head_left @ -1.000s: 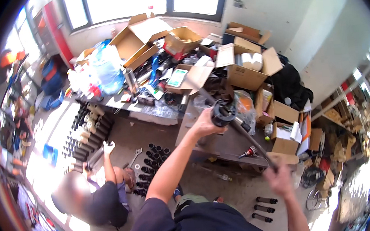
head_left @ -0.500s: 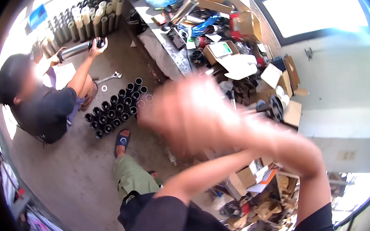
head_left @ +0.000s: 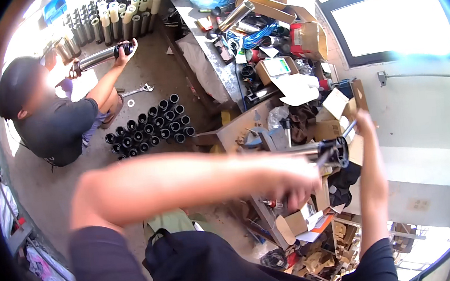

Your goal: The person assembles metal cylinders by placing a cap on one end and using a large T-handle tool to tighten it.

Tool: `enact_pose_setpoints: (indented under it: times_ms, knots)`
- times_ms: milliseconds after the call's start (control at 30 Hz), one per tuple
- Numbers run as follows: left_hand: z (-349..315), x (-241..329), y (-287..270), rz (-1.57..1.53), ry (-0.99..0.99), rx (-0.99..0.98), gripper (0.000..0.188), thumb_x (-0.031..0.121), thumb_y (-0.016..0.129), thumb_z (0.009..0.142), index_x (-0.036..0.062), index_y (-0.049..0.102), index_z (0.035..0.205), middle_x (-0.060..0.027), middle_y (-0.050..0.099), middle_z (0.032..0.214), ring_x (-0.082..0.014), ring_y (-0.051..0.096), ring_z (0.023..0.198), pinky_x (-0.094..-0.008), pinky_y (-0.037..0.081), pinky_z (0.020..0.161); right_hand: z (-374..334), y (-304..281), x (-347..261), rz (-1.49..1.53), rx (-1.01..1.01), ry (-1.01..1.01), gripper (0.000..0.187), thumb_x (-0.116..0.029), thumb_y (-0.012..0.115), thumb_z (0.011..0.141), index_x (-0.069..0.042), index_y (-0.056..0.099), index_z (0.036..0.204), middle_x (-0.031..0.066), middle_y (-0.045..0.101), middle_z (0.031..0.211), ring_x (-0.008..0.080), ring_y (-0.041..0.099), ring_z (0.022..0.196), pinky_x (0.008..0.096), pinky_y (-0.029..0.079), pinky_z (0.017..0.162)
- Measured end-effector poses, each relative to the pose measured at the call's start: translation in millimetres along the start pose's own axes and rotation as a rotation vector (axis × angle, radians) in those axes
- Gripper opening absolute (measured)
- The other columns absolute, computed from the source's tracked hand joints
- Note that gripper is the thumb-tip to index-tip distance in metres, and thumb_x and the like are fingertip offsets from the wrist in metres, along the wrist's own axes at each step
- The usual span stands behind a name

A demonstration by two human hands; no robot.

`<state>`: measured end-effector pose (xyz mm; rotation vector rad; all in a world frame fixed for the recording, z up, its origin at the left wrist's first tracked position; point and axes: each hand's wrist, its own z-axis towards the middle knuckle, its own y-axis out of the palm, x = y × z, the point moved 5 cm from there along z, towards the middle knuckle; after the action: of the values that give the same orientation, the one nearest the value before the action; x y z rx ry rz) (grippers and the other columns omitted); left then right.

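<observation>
The tube (head_left: 307, 148) lies just beyond the left hand (head_left: 299, 179), which is too blurred to tell its grip, and left of the right hand (head_left: 364, 122), clamped on the bar (head_left: 349, 128), whose far end it hides

No wording can be read. A green-and-white card (head_left: 277, 66), upper middle of the frame, and a red box (head_left: 302, 41), to its upper right, bear only illegible marks.
</observation>
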<state>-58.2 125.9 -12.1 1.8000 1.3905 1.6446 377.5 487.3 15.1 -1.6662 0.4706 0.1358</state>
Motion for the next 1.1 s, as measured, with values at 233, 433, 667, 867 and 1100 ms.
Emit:
enact_pose_setpoints:
  times_ms: [233, 433, 667, 867, 1100]
  knots:
    - [-16.3, 54.7, 48.4, 1.640, 0.320, 0.686, 0.022, 0.015, 0.057, 0.083, -0.0003, 0.072, 0.085, -0.0188, 0.074, 0.083, -0.0279, 0.074, 0.070, -0.0351, 0.058, 0.058, -30.8, 26.7, 44.4, -0.221, -0.243, -0.361, 0.030, -0.033, 0.061, 0.095, -0.008, 0.077, 0.098, -0.0001, 0.052, 0.061, 0.0121, 0.046, 0.054, 0.0317, 0.038, 0.048]
    - [16.5, 16.3, 3.4, 2.224, 0.592, 1.598, 0.013, 0.020, 0.056, 0.089, 0.0088, 0.060, 0.083, -0.0098, 0.065, 0.070, -0.0230, 0.069, 0.058, -0.0366, 0.054, 0.046, -165.0, -12.8, -4.4, -0.399, 0.206, -0.348, 0.063, -0.055, 0.038, 0.103, 0.000, 0.068, 0.096, 0.0180, 0.064, 0.078, 0.0336, 0.064, 0.081, 0.0440, 0.047, 0.075]
    - [40.1, 131.6, -67.0, 2.364, 1.318, 1.218, 0.020, 0.035, 0.070, 0.080, 0.0164, 0.065, 0.083, -0.0036, 0.063, 0.067, -0.0231, 0.067, 0.057, -0.0374, 0.052, 0.049, -409.1, 7.5, 5.7, -0.558, 0.165, -0.145, 0.056, -0.059, 0.064, 0.089, -0.004, 0.072, 0.092, 0.0233, 0.067, 0.072, 0.0444, 0.066, 0.066, 0.0532, 0.053, 0.066]
    - [92.5, 110.7, -104.5, 1.684, 1.516, 1.651, 0.030, 0.041, 0.074, 0.066, 0.0128, 0.067, 0.073, -0.0070, 0.063, 0.069, -0.0288, 0.061, 0.067, -0.0449, 0.047, 0.059, -349.7, -23.4, 53.7, -0.121, -0.550, -0.141, 0.040, -0.023, 0.068, 0.085, -0.005, 0.046, 0.057, 0.0011, 0.037, 0.048, 0.0108, 0.037, 0.045, 0.0316, 0.035, 0.045]
    - [142.7, 194.8, -81.9, 1.818, 2.103, 0.865, 0.038, 0.044, 0.069, 0.051, 0.0146, 0.045, 0.054, -0.0012, 0.043, 0.059, -0.0220, 0.048, 0.057, -0.0390, 0.034, 0.055, -479.5, 133.8, 90.7, 0.735, -0.674, 0.458, 0.043, -0.038, 0.061, 0.101, -0.013, 0.047, 0.068, -0.0029, 0.040, 0.057, 0.0084, 0.031, 0.049, 0.0283, 0.022, 0.049]
